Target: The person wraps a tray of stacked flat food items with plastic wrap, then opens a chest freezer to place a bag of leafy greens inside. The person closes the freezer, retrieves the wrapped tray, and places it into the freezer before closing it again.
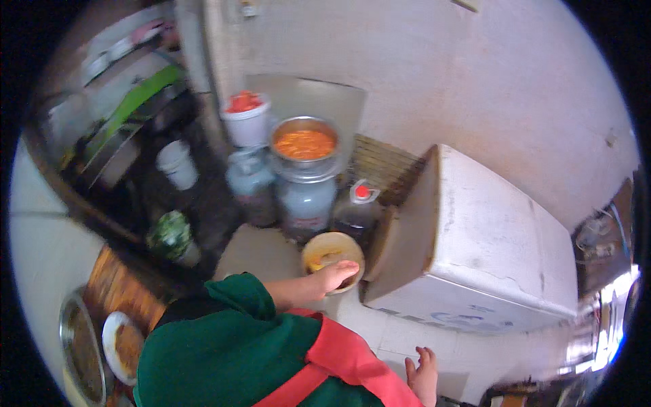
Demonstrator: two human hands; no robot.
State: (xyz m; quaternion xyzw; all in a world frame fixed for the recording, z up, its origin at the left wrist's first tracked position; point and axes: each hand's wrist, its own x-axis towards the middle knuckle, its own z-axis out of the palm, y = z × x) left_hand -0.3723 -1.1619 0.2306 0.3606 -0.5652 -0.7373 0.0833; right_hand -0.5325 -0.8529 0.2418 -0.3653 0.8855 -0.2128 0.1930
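Note:
My left hand (pixel 335 279) grips a beige bowl (pixel 333 240), with the thumb over its near rim. Something yellow-orange shows inside the bowl; whether it is food or a stain I cannot tell. Lower right, my right hand (pixel 423 375) hangs beside the red apron (pixel 351 346), holding nothing, its fingers apart. Just past the bowl stand a dark plastic jug with a red cap (pixel 362 192) and a blue-grey gas cylinder (pixel 306 203). A metal pot (pixel 305 118) of orange-red food sits above that cylinder.
A white chest-like appliance (pixel 498 224) stands right, along the wall. On the left are a white bucket (pixel 246 127) with red contents, a second cylinder (pixel 250 178) and bagged greens (pixel 170 236). A wooden surface (pixel 122 285) bears a white plate (pixel 113 351) and a metal basin (pixel 68 325).

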